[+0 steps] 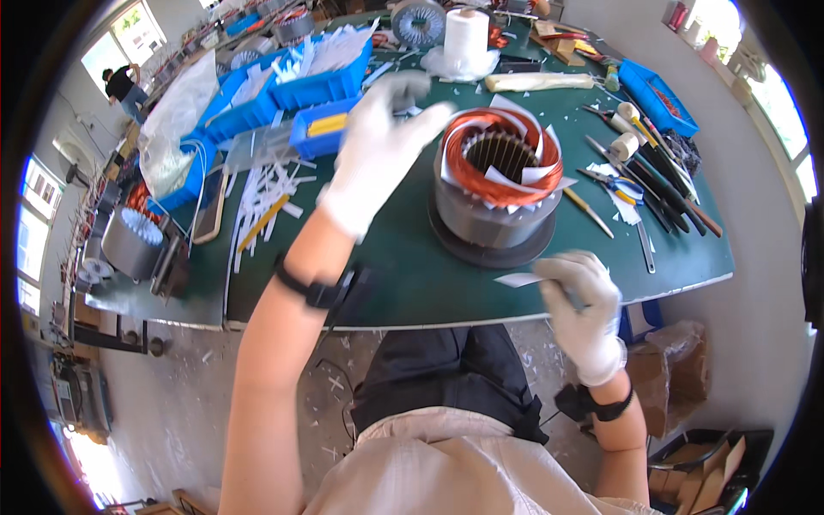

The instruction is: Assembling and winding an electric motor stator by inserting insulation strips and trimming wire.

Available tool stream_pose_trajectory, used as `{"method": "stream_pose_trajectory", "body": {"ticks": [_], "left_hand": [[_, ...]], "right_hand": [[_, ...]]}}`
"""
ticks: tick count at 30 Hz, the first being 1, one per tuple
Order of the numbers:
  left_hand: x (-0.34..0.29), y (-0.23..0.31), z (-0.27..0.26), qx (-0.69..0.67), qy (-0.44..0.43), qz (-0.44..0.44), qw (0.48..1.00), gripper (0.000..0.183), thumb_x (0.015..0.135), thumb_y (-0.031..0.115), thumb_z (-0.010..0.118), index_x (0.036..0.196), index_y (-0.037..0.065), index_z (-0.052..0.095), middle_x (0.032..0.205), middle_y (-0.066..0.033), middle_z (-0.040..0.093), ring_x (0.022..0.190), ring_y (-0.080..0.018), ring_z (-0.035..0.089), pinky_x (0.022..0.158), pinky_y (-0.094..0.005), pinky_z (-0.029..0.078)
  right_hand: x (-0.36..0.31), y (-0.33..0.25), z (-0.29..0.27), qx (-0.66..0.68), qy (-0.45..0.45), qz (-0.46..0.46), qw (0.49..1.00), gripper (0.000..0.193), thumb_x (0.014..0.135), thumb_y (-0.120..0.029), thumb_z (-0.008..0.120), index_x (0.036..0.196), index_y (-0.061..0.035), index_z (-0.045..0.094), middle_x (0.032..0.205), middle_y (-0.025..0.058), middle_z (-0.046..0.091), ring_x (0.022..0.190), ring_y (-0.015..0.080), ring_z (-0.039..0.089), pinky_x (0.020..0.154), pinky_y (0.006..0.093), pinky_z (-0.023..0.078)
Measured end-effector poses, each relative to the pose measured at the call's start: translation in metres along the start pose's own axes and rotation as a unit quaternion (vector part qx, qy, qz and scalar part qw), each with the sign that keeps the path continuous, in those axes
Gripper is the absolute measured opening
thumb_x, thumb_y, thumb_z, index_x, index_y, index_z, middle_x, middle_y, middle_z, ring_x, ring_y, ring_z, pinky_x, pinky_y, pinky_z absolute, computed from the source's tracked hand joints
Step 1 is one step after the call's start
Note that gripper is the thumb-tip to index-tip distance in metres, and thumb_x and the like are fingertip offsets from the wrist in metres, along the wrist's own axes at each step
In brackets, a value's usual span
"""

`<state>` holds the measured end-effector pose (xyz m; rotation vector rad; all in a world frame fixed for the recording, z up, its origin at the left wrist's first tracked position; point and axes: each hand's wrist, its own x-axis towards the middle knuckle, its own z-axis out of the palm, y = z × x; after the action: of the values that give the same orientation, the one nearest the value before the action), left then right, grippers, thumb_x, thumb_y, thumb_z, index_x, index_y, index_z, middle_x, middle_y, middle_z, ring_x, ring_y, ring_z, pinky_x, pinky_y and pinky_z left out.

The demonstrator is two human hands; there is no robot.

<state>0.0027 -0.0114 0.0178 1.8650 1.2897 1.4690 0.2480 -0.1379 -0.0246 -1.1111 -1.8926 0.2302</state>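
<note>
A grey motor stator (491, 215) stands upright on a dark round base (459, 246) on the green table. A thick ring of copper windings (470, 178) sits on its top, with white paper slips poking out around it. My left hand (373, 150), in a white glove, is raised to the left of the stator; its thumb and fingers are apart, slightly blurred, with nothing in them. Low at the table's front edge, my gloved right hand (585, 313) pinches a small white paper slip (517, 279) between thumb and fingers, apart from the stator.
Blue bins (322, 73) of white paper strips stand at the back left. Loose strips (262, 202) and a phone (209, 206) lie nearer. A white thread cone (466, 41) stands behind the stator. Pliers (620, 184) and other tools lie to the right. Another person (126, 90) is far left.
</note>
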Motion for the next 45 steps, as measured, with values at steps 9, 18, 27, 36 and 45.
{"method": "stream_pose_trajectory", "body": {"ticks": [9, 18, 27, 36, 45], "left_hand": [[-0.001, -0.046, 0.049, -0.318, -0.14, -0.101, 0.932, 0.05, 0.087, 0.017, 0.067, 0.133, 0.002, 0.056, 0.123, -0.0096, 0.064, 0.113, -0.0179, 0.06, 0.102, -0.028, 0.046], [-0.012, -0.038, 0.051, -0.33, -0.112, -0.121, 0.93, 0.049, 0.086, 0.013, 0.066, 0.132, 0.003, 0.057, 0.125, -0.0091, 0.063, 0.115, -0.0176, 0.059, 0.103, -0.0297, 0.045], [-0.002, -0.047, 0.049, -0.343, -0.153, -0.11, 0.92, 0.05, 0.085, 0.014, 0.067, 0.133, 0.002, 0.057, 0.126, -0.0091, 0.063, 0.115, -0.0175, 0.059, 0.104, -0.0304, 0.045], [0.008, -0.053, 0.045, -0.348, -0.192, -0.103, 0.912, 0.054, 0.083, 0.017, 0.069, 0.134, 0.003, 0.057, 0.126, -0.0084, 0.063, 0.115, -0.0171, 0.06, 0.104, -0.0311, 0.045], [0.008, -0.046, 0.046, -0.364, -0.176, -0.109, 0.908, 0.047, 0.083, 0.011, 0.067, 0.128, 0.001, 0.06, 0.117, -0.0082, 0.068, 0.106, -0.0148, 0.064, 0.099, -0.0263, 0.047]], "right_hand": [[0.0, -0.016, 0.061, -0.181, 0.011, -0.129, 0.975, 0.024, 0.067, -0.002, 0.069, 0.089, -0.0138, 0.066, 0.128, 0.0059, 0.063, 0.103, 0.0292, 0.057, 0.085, 0.0418, 0.045], [0.007, -0.022, 0.062, -0.217, 0.0, -0.059, 0.974, 0.019, 0.072, -0.005, 0.068, 0.089, -0.0132, 0.065, 0.127, 0.0071, 0.064, 0.1, 0.0277, 0.058, 0.085, 0.0419, 0.045], [0.013, -0.023, 0.04, -0.204, -0.012, -0.03, 0.978, 0.014, 0.077, -0.006, 0.069, 0.089, -0.0122, 0.067, 0.122, 0.0066, 0.067, 0.097, 0.0284, 0.06, 0.084, 0.0423, 0.045], [0.016, -0.009, 0.03, -0.187, -0.015, -0.038, 0.982, 0.014, 0.076, -0.003, 0.07, 0.087, -0.0096, 0.066, 0.11, 0.0102, 0.07, 0.095, 0.0297, 0.062, 0.078, 0.0421, 0.048], [0.013, 0.014, 0.008, -0.152, 0.128, -0.039, 0.979, 0.022, 0.074, -0.001, 0.076, 0.094, -0.0075, 0.074, 0.079, 0.0094, 0.071, 0.07, 0.0255, 0.068, 0.065, 0.0346, 0.053]]}}
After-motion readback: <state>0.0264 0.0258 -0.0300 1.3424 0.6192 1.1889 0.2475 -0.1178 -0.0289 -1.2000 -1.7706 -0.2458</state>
